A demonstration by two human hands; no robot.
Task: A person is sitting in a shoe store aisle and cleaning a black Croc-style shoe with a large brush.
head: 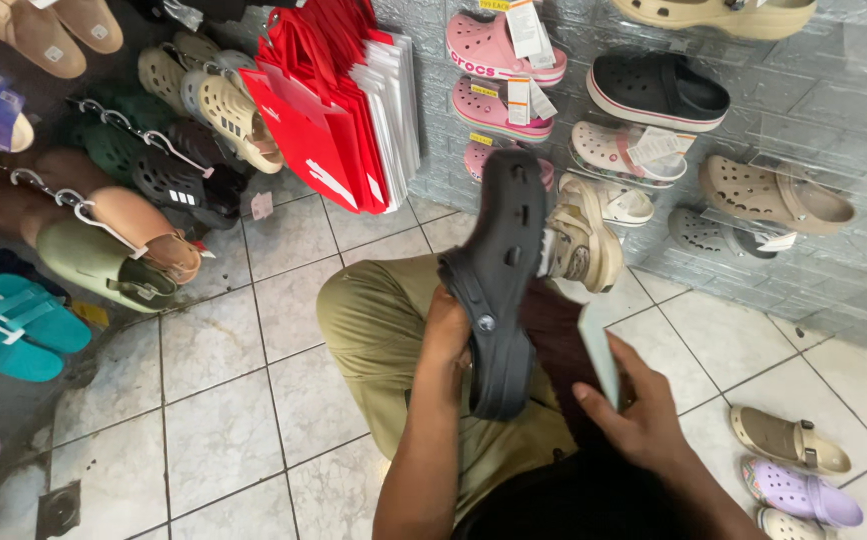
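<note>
Above the knee, left hand [446,330] closed around black clog [499,280], right hand [634,415] pinching pale card [599,350].

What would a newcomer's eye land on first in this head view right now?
First, the black perforated foam clog at centre, held sole-side toward the camera by the left hand, while the right hand holds a thin pale flat card-like item beside it. Next, the bright red paper bags hanging at upper centre-left. Pink clogs and other clogs line the grey wall at the upper right.
</note>
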